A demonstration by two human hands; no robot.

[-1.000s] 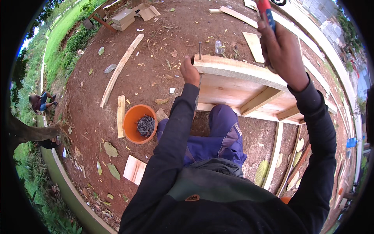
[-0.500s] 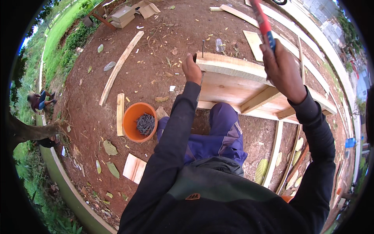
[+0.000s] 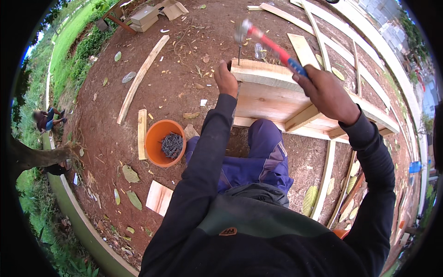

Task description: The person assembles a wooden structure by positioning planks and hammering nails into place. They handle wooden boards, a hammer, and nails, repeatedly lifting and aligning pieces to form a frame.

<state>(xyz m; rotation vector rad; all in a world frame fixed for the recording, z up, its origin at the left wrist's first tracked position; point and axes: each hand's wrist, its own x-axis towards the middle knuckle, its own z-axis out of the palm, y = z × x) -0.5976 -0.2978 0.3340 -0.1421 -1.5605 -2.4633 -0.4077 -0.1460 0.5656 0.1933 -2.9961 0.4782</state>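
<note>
My right hand (image 3: 330, 92) grips a hammer (image 3: 277, 50) by its blue lower handle; the red shaft slants up to the left. The blurred hammer head is at the top of an upright nail (image 3: 239, 55). That nail stands in the left end of a wooden frame (image 3: 272, 76) made of planks with cross pieces. My left hand (image 3: 226, 81) is wrapped round the frame's left corner, just beside the nail, and its fingertips are partly hidden behind the wood. Near my left forearm, an orange bucket (image 3: 150, 147) holds many nails (image 3: 172, 145).
Loose boards (image 3: 143, 81) lie on the dirt at left, with more planks (image 3: 300, 48) at the far right. A short wood block (image 3: 159, 197) is near my left elbow. Cardboard boxes (image 3: 146, 17) stand at the far left. A person (image 3: 48, 119) sits at the left edge.
The hammer has swung down and left from its raised position, bringing its head to the nail. My right hand has dropped slightly. The left hand stays on the frame corner.
</note>
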